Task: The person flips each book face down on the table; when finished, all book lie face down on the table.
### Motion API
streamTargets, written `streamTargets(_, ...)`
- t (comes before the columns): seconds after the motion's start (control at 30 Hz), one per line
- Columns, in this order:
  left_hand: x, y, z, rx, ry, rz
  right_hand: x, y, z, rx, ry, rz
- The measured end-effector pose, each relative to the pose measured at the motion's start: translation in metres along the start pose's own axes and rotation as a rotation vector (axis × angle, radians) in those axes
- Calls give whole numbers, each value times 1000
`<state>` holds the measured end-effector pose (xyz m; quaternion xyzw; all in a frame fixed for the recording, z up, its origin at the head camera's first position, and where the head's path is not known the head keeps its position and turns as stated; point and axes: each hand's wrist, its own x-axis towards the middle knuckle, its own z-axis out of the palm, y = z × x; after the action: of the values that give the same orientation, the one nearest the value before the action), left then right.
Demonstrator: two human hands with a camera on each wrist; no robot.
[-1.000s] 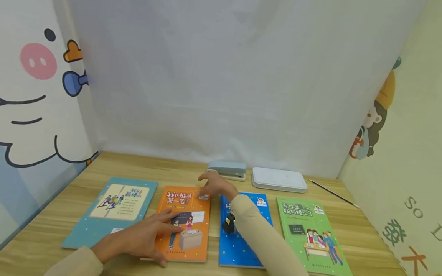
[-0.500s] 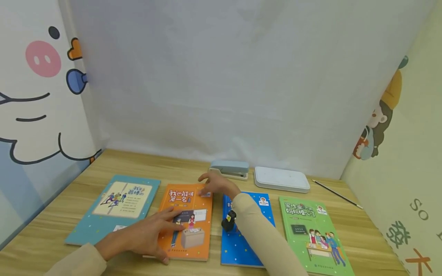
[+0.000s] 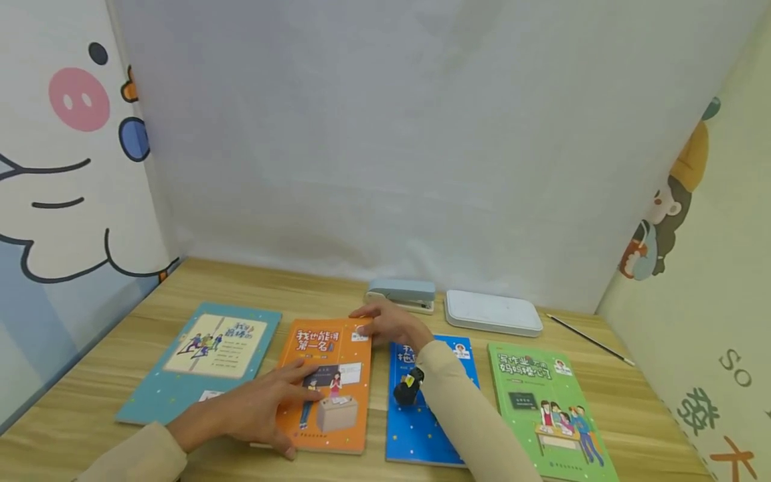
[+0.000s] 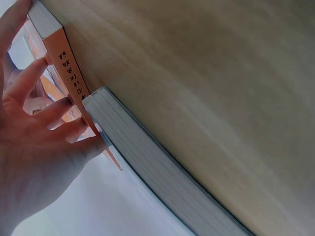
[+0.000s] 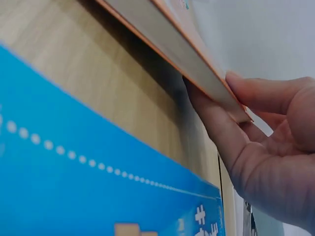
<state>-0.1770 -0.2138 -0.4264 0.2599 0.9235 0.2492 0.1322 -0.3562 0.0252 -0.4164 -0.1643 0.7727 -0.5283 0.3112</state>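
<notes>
An orange book [image 3: 337,351] lies face up between two others on the wooden table. My left hand [image 3: 249,408] spreads its fingers over the book's left side, thumb by the front left corner. In the left wrist view those fingertips [image 4: 42,61] touch the orange spine. My right hand [image 3: 394,326] pinches the far right corner. Seen from the right wrist, one finger is beneath the book's page edge [image 5: 197,69] and another lies on the cover side; a shadowed gap shows under that edge.
A teal book [image 3: 175,402] lies to the left, a blue book [image 3: 415,432] and a green book [image 3: 515,428] to the right. Behind are a stapler [image 3: 406,291], a flat white case [image 3: 494,313] and a pencil [image 3: 593,340]. My right forearm [image 3: 472,415] crosses the blue book.
My right hand has shifted slightly right, from over the orange book's far right corner to pinching its edge. The left hand keeps its place on the book. The head view has moved slightly.
</notes>
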Motion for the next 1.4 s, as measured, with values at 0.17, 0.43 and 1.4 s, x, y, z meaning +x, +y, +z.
streamTargets(0.17,2,0,-1,8,8,20,1,0,-5,30,-3,4)
streamTargets(0.43,1,2,-2,20,-1,37,1,4,-7,85,-12,-11)
streamTargets(1.4,12,29,-3,286,368,-9,-17,-17,-16,460,255,18)
